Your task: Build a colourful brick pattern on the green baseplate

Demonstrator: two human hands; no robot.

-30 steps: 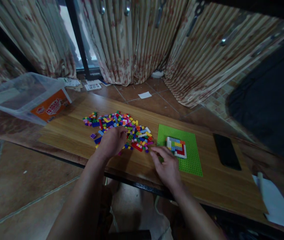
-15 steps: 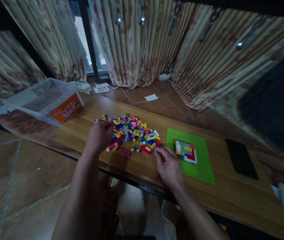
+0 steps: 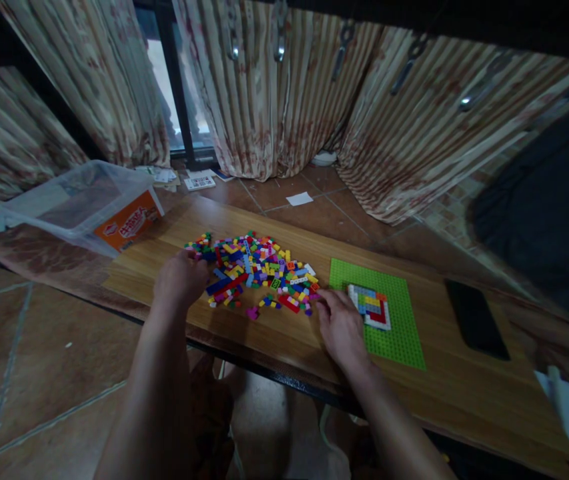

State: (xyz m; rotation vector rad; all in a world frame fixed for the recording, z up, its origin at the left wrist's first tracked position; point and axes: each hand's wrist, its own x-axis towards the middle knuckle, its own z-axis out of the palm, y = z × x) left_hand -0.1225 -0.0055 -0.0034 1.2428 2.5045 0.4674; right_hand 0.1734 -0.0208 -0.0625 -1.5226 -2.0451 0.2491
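Observation:
A loose pile of small multicoloured toy bricks (image 3: pixel 259 263) is spread over the wooden board. My left hand (image 3: pixel 181 280) is at the pile's left end, its fingers curled together among the bricks; what they hold, if anything, is hidden. My right hand (image 3: pixel 340 325) is at the pile's right edge with thumb and fingers pinched; no brick can be made out between them. Just right of that hand lies a green baseplate (image 3: pixel 404 317), bearing a squarish build of white, yellow, red, blue and orange bricks (image 3: pixel 371 307).
A black phone (image 3: pixel 477 319) lies on the wooden board (image 3: pixel 464 393) at the right. Beyond the board's left end stands a clear plastic bin (image 3: pixel 84 207) with an orange label. Curtains (image 3: pixel 274 100) hang behind, and papers (image 3: pixel 299 199) lie on the tiled floor.
My left hand has moved left along the pile, uncovering a blue brick beside the long red one. My right hand has shifted only slightly at the pile's right edge.

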